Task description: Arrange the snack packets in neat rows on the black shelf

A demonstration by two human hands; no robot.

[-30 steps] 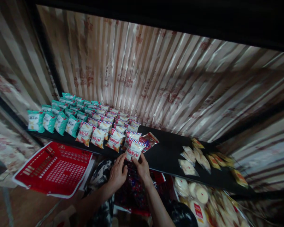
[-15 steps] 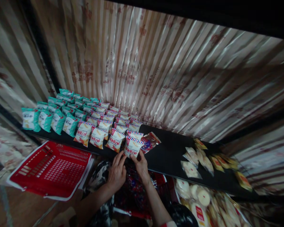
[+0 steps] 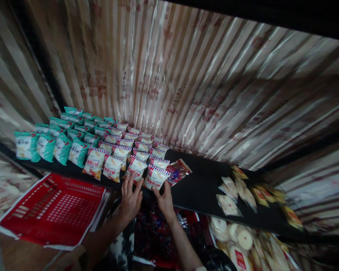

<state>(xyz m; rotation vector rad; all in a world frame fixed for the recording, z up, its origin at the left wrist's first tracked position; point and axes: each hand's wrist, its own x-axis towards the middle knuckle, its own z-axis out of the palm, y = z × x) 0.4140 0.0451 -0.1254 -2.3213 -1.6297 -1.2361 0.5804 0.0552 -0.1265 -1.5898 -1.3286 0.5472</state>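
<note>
1. The front white snack packet with the red-and-blue striped top stands at the near edge of the black shelf. It is the rightmost of the near row, touching a like packet on its left and leaning against a dark red wrapper on its right.
2. The left hand has let go of that packet. Its fingers are now spread wide, holding nothing, with the tips at the shelf edge under the neighbouring packet.
3. The right hand remains at the front packet's lower edge with its fingers close together. Whether they pinch the packet or only touch it I cannot tell.
4. Half a second ago both hands gripped this packet from below. With one hand off and the packet upright in line, it looks set in its place, and the work seems to have turned to straightening the row.
5. Against the earlier picture, the packet sits slightly farther left and lower in view. The whole scene has shifted the same way, so this is mostly the head moving.
6. Farther left stand rows of teal packets. A red basket lies below them, near left.
7. On the right of the shelf lie clear-wrapped pastries, well apart. Round cakes sit on a lower level.
</note>
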